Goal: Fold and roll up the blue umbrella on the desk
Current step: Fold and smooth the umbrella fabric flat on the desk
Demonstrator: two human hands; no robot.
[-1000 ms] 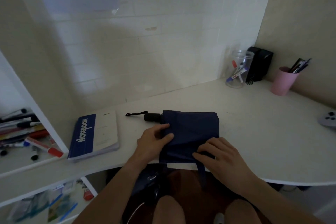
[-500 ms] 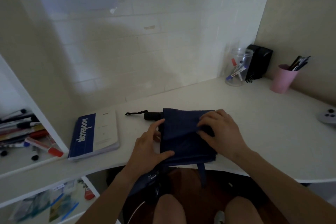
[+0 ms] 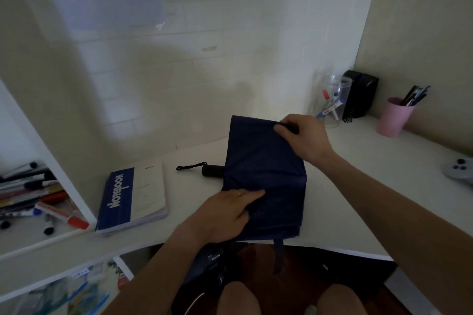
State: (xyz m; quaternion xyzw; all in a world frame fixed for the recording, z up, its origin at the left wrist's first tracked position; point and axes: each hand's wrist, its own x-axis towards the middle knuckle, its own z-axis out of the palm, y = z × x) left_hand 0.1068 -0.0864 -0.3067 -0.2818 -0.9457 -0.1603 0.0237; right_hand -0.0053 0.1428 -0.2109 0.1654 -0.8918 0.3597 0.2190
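At desk centre, near the front edge: dark blue fabric folding umbrella [image 3: 263,181], canopy partly flattened into a rough rectangle, its far edge lifted off the white desk top [image 3: 358,186]. Black cylindrical handle [image 3: 212,170] with black wrist loop [image 3: 190,167] projects toward 9 o'clock; a blue closing strap [image 3: 279,256] hangs over the desk edge at 6 o'clock.

Right hand [image 3: 304,139], at 1 o'clock of the canopy: fingers curled, pinching the raised far edge. Left hand [image 3: 222,215], at 7 o'clock: forefinger extended, pressing flat on the cloth; other fingers' contact cannot be told.

Step in hand, judged: folding a panel over. Done well, the left hand pins the crease while the right draws the edge taut and lays it flush, ribs aligned, strap kept outside.

Surroundings: blue-and-white paper notebook [image 3: 133,199] at 9 o'clock; clear plastic jar of markers [image 3: 332,102] and pink plastic pen cup [image 3: 394,117] at 2 o'clock.
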